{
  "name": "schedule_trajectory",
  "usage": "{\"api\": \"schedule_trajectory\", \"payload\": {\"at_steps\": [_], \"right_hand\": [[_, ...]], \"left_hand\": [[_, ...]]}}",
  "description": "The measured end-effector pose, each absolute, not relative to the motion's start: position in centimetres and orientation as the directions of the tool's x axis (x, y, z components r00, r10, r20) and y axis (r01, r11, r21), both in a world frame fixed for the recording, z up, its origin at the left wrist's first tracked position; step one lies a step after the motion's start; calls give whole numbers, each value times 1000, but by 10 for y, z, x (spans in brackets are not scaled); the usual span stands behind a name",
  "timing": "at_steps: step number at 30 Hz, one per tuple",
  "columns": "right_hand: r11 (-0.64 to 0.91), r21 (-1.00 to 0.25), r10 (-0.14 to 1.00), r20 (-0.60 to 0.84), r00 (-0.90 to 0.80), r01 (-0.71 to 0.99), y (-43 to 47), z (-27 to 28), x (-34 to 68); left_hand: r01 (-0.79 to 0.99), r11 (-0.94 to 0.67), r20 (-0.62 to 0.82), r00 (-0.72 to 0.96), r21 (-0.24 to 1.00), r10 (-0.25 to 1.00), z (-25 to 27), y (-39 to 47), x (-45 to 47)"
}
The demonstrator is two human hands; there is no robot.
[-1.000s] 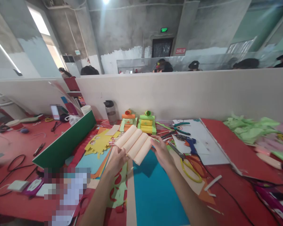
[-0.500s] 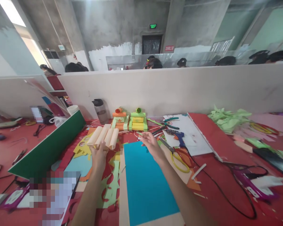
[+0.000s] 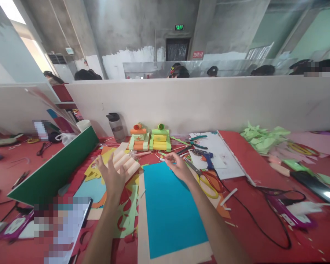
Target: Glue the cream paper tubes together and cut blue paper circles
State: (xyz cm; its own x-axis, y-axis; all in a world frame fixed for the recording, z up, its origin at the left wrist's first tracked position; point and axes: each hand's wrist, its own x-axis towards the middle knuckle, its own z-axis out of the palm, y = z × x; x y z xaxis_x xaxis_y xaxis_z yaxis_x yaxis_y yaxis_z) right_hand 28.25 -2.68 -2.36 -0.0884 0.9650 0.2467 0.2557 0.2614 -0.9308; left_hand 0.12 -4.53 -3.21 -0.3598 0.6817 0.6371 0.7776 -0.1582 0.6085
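Your left hand (image 3: 114, 179) is standing open, fingers spread, against the ridged cream paper piece of parallel rolls (image 3: 129, 164), which is lying left of the flat, blue rectangular sheet (image 3: 172, 211). Your right hand (image 3: 179, 167) is hovering near the sheet's far edge, fingers bending; whether it is gripping anything cannot be told.

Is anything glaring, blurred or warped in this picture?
Head view: bright glare on the dark slab at right; head view: coarse pixel blocks over the pale panel at lower left; head view: the left column leans, perhaps lens distortion; head view: anything the right hand pinches is too small to tell.
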Motion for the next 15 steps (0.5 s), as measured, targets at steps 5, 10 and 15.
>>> {"api": "schedule_trajectory", "payload": {"at_steps": [5, 10, 15], "right_hand": [[278, -803, 958, 272, -90, 527, -27, -11, 309], [12, -476, 995, 92, 36, 879, -40, 2, 365], [-192, -238, 965, -223, 138, 952, -59, -2, 402]], "left_hand": [[742, -365, 549, -4, 562, 836, -19, -53, 19], [786, -376, 141, 355, 490, 924, -11, -47, 41], [888, -385, -133, 426, 253, 895, -4, -20, 65]]}}
